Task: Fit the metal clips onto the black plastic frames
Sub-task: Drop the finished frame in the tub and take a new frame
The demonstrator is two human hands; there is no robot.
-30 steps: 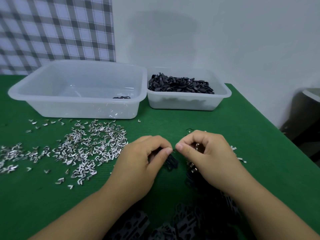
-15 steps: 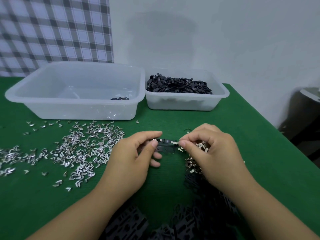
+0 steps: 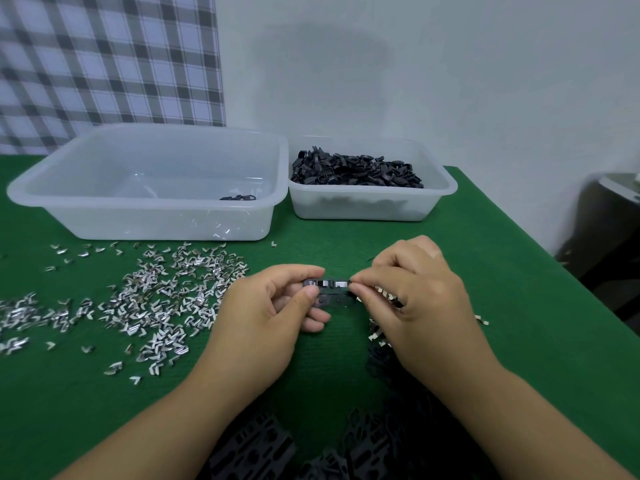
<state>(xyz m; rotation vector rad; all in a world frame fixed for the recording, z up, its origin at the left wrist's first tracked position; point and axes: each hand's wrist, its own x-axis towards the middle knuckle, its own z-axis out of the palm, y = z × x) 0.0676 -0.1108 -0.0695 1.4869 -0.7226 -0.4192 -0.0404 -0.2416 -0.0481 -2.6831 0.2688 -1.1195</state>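
A black frame (image 3: 327, 289) is pinched at its ends by the left hand (image 3: 266, 317) and the right hand (image 3: 412, 299), just above the green table (image 3: 346, 362), bare cloth left beneath. Along its top edge shiny clips (image 3: 341, 283) are seen. To the left loose metal clips (image 3: 166, 299) are spread; a large tub (image 3: 149, 204) and a small tub (image 3: 363, 210) are set far

We observe soft, even light; a faint shadow on the wall (image 3: 485, 81) at 12 o'clock; wide-angle edges bow.

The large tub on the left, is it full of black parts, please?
No, the large tub holds only a few black parts.
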